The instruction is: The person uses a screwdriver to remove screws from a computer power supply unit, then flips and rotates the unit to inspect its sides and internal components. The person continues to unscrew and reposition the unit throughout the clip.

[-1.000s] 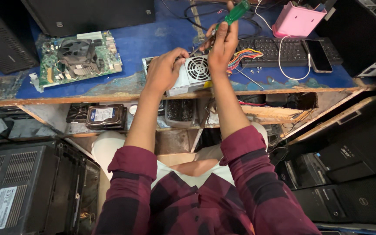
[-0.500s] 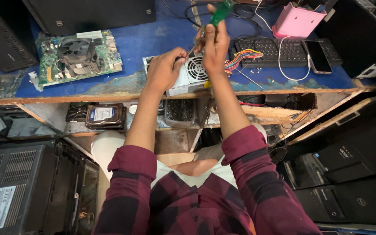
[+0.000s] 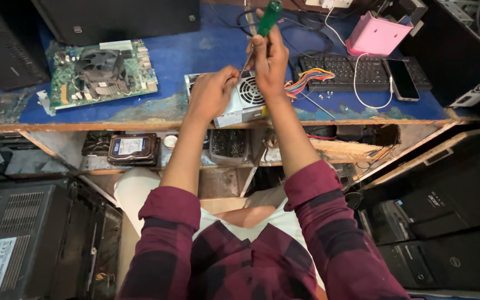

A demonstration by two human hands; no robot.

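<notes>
A grey metal power supply box (image 3: 246, 100) with a round fan grille lies on the blue workbench (image 3: 206, 53), its coloured wire bundle (image 3: 306, 79) trailing to the right. My left hand (image 3: 211, 93) rests on the box's top left part and holds it. My right hand (image 3: 269, 58) grips a green-handled screwdriver (image 3: 268, 16), whose shaft slants down to the box's top near my left fingers. The tip is hidden between my hands.
A green motherboard (image 3: 100, 71) with a fan lies at the left. A black keyboard (image 3: 356, 69), a phone (image 3: 402, 79) and a pink box (image 3: 376, 34) are at the right. A hard drive (image 3: 133, 148) sits on the shelf below. Black computer cases stand around.
My right hand with the screwdriver has shifted left, bringing the green handle more upright over the box. My left hand has stayed on the box.
</notes>
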